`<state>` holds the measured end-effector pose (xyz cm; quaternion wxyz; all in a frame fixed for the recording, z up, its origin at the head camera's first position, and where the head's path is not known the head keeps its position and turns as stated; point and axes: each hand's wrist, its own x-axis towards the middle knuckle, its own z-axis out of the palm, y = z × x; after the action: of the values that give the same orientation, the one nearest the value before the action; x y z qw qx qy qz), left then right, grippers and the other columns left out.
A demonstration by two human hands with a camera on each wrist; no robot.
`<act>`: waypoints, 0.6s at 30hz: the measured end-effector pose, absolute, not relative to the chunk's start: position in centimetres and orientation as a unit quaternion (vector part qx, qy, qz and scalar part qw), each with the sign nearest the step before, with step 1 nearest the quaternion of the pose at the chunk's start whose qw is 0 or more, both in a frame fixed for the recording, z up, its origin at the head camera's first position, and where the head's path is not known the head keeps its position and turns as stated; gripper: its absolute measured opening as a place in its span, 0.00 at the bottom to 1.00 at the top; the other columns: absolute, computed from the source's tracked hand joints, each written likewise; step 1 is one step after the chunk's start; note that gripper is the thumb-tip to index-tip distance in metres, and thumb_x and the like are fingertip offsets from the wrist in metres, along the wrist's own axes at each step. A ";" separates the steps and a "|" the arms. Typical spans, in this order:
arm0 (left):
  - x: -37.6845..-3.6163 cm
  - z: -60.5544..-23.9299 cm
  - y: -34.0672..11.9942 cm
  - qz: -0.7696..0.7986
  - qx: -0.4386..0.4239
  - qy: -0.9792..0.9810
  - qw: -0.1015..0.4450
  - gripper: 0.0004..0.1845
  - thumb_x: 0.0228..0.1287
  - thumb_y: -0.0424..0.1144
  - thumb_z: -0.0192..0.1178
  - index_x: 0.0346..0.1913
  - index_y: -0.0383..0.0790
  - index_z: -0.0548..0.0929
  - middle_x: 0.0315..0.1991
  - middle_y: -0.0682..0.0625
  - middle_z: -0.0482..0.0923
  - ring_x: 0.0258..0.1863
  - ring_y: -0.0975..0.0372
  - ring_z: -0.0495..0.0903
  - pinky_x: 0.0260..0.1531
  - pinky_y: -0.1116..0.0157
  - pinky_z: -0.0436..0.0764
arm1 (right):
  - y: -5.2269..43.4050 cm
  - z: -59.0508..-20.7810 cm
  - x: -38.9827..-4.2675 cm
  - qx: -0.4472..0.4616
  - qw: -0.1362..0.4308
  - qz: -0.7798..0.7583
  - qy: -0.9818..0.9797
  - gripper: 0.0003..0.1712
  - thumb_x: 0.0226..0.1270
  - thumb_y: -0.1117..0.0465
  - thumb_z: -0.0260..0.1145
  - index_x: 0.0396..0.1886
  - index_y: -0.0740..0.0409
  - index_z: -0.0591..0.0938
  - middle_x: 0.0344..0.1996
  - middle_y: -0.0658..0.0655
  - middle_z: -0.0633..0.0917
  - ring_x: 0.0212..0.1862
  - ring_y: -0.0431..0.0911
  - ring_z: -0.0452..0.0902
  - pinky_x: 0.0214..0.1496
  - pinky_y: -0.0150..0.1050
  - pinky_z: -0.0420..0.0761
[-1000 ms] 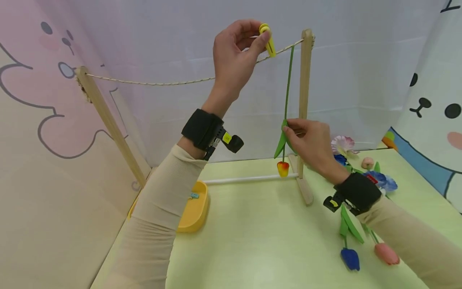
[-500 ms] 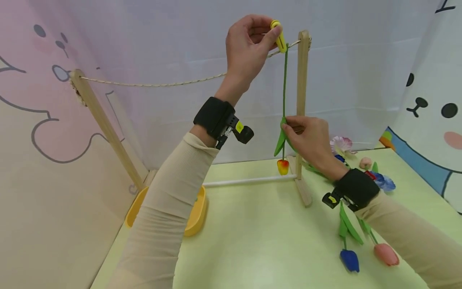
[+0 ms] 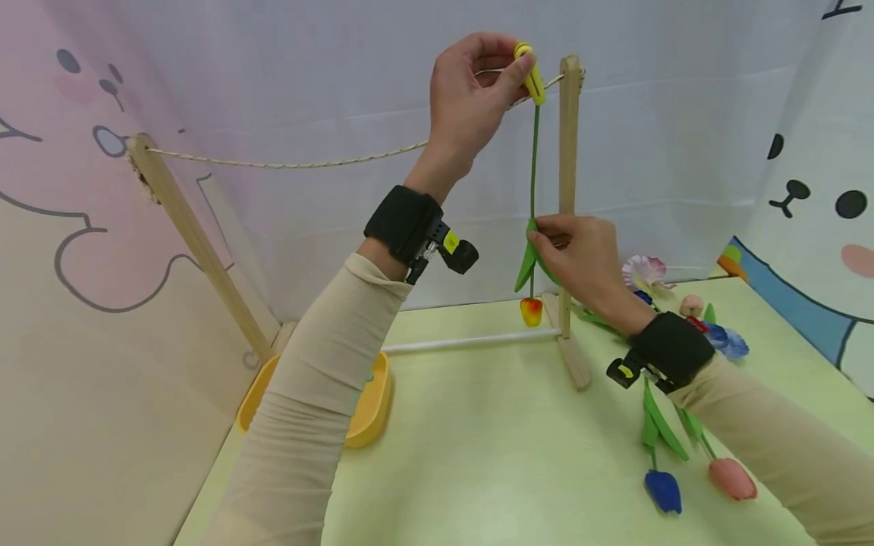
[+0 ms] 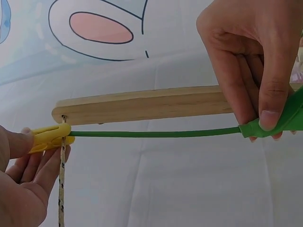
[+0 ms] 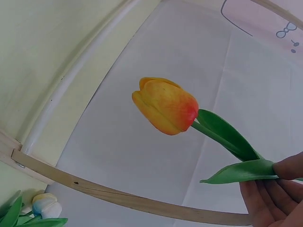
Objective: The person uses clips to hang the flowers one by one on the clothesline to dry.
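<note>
**Hanging tulip held at both ends beside the right post**

Hanging head-down from the cord [image 3: 328,161], the orange tulip [image 3: 531,312] has its long axis close to upright: stem top at the yellow clothespin [image 3: 530,72], bloom at the bottom, clear of the table [image 3: 492,455] and level with the white crossbar [image 3: 471,342]. The left hand [image 3: 471,95] is the upper one, its thumb and fingers pinching the clothespin right where cord and stem cross; the left wrist view shows the peg astride the cord with the stem end at its mouth, though whether the peg bites the stem cannot be told. The right hand [image 3: 580,254] is lower and to the right, thumb and fingers pinching a green leaf [image 3: 527,262] partway down the stem, just in front of the wooden post [image 3: 567,189]. So the stem runs straight between the two hands, left above, right below, and the left hand is the one at the fastening point.

Against the earlier frames, the left hand and clothespin have travelled rightward along the cord, from well short of the post to just beside its top, and the stem now meets the peg instead of standing apart from it. The right hand has kept its hold on the leaf with almost no shift. Other artificial flowers [image 3: 696,470] lie on the table near the right forearm, and a yellow tray [image 3: 369,425] sits behind the left arm.
</note>
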<state>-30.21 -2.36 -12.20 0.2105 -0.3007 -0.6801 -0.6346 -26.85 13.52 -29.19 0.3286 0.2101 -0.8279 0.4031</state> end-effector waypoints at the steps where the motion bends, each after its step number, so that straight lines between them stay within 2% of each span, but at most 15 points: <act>1: -30.2 -12.2 -2.4 -0.633 -0.302 -0.682 0.207 0.13 0.69 0.27 0.64 0.54 0.25 0.80 0.47 0.38 0.81 0.45 0.53 0.85 0.48 0.70 0.84 | 13.5 -29.2 -26.8 0.208 0.328 0.402 -0.829 0.13 0.69 0.64 0.70 0.50 0.66 0.89 0.36 0.61 0.91 0.34 0.51 0.89 0.36 0.18 0.76; 10: -30.0 -12.6 -2.7 -0.629 -0.316 -0.688 0.178 0.16 0.70 0.28 0.63 0.58 0.26 0.80 0.50 0.37 0.82 0.48 0.54 0.85 0.50 0.70 0.84 | 13.8 -29.1 -26.7 0.202 0.310 0.404 -0.837 0.13 0.71 0.64 0.68 0.50 0.66 0.89 0.37 0.63 0.91 0.35 0.54 0.89 0.35 0.14 0.72; 12: -29.9 -12.7 -2.8 -0.625 -0.323 -0.688 0.180 0.17 0.70 0.28 0.63 0.59 0.26 0.79 0.52 0.37 0.82 0.48 0.54 0.85 0.50 0.70 0.83 | 13.9 -29.0 -26.7 0.203 0.305 0.398 -0.841 0.13 0.72 0.64 0.68 0.51 0.65 0.89 0.38 0.63 0.91 0.36 0.54 0.90 0.37 0.20 0.78; 15: -29.7 -12.9 -3.1 -0.604 -0.326 -0.701 0.191 0.18 0.71 0.29 0.63 0.60 0.27 0.79 0.54 0.38 0.82 0.51 0.57 0.85 0.52 0.71 0.82 | 14.2 -28.9 -26.6 0.200 0.302 0.387 -0.848 0.14 0.73 0.63 0.67 0.51 0.66 0.88 0.38 0.63 0.91 0.36 0.54 0.90 0.39 0.36 0.86; 18: -29.2 -13.2 -3.5 -0.562 -0.323 -0.727 0.228 0.20 0.71 0.30 0.65 0.62 0.30 0.79 0.56 0.41 0.82 0.53 0.60 0.84 0.54 0.74 0.80 | 14.5 -28.9 -26.4 0.197 0.302 0.375 -0.854 0.14 0.73 0.64 0.66 0.51 0.67 0.88 0.38 0.64 0.91 0.36 0.54 0.89 0.41 0.50 0.87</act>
<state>-29.20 -3.53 -13.17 0.2284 -0.3226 -0.7268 -0.5617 -26.39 14.50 -28.94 0.3016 0.1970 -0.8543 0.3748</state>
